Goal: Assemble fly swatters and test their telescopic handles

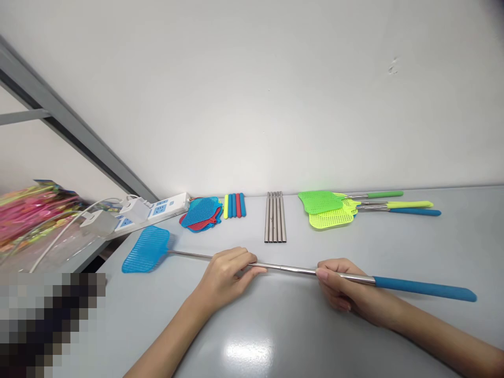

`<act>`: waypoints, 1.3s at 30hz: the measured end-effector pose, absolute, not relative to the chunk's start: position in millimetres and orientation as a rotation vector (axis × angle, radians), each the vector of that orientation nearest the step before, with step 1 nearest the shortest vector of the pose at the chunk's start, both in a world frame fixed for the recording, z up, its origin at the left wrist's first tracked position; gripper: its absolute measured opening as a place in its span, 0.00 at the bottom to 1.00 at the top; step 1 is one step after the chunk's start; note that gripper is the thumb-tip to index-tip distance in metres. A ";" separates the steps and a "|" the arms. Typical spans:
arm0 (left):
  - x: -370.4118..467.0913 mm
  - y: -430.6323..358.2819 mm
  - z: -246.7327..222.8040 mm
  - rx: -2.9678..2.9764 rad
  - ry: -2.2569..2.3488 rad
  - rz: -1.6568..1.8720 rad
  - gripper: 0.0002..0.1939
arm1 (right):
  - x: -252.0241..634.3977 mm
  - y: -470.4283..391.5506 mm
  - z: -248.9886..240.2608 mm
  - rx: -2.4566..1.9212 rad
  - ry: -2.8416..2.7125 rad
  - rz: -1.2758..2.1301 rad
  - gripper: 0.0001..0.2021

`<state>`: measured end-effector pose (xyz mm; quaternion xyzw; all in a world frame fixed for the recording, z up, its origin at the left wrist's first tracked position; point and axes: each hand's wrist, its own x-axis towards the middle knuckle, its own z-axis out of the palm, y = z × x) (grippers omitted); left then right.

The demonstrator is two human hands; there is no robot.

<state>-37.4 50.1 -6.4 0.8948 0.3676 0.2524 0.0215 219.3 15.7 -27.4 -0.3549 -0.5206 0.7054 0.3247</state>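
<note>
A blue fly swatter (146,251) with a long extended metal rod lies across the view, its head at the left and its blue grip at the right. My left hand (228,273) is closed on the thinner part of the rod, nearer the head. Farther right, my right hand (340,286) pinches the thicker rod section just short of the blue grip. Behind my hands sit a row of metal rods (275,218), a row of coloured grips (234,206) and a stack of blue and red swatter heads (201,214).
Green and yellow fly swatters (326,210) with retracted rods lie at the back right. A white power strip (161,208) with plugs and cables runs along the left edge of the grey table (299,336). Bagged colourful items (35,215) and a metal frame (74,115) stand beyond it.
</note>
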 end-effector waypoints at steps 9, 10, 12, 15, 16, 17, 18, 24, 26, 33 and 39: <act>-37.5 47.6 -2.3 2.814 1.163 0.809 0.08 | 219.9 16.8 -29.8 -0.962 -1.378 1.842 0.20; -36.6 47.2 -2.8 2.804 1.161 0.806 0.07 | 220.0 16.9 -30.2 -0.963 -1.370 1.842 0.20; -34.5 46.5 -4.4 2.776 1.161 0.802 0.07 | 220.3 17.1 -30.5 -0.952 -1.348 1.852 0.20; -32.0 45.9 -7.1 2.741 1.166 0.816 0.07 | 220.4 17.2 -30.4 -0.895 -1.300 1.875 0.19; -31.5 45.8 -7.7 2.736 1.166 0.823 0.07 | 220.4 17.2 -30.5 -0.878 -1.283 1.879 0.19; -31.1 45.7 -8.0 2.733 1.167 0.829 0.07 | 220.3 17.3 -30.8 -0.866 -1.270 1.883 0.19; -30.9 45.7 -8.0 2.733 1.167 0.831 0.07 | 220.2 17.3 -31.2 -0.863 -1.261 1.884 0.19; -30.9 45.6 -6.2 2.734 1.178 0.819 0.08 | 219.3 17.9 -31.6 -0.893 -1.274 1.872 0.19; -31.1 45.3 -6.0 2.724 1.186 0.805 0.07 | 219.1 17.9 -30.8 -0.894 -1.280 1.871 0.19; -31.3 44.3 -6.2 2.689 1.193 0.756 0.07 | 218.3 17.3 -28.7 -0.874 -1.267 1.870 0.19; -31.5 44.3 -5.6 2.700 1.192 0.738 0.08 | 218.1 16.9 -27.9 -0.894 -1.253 1.878 0.20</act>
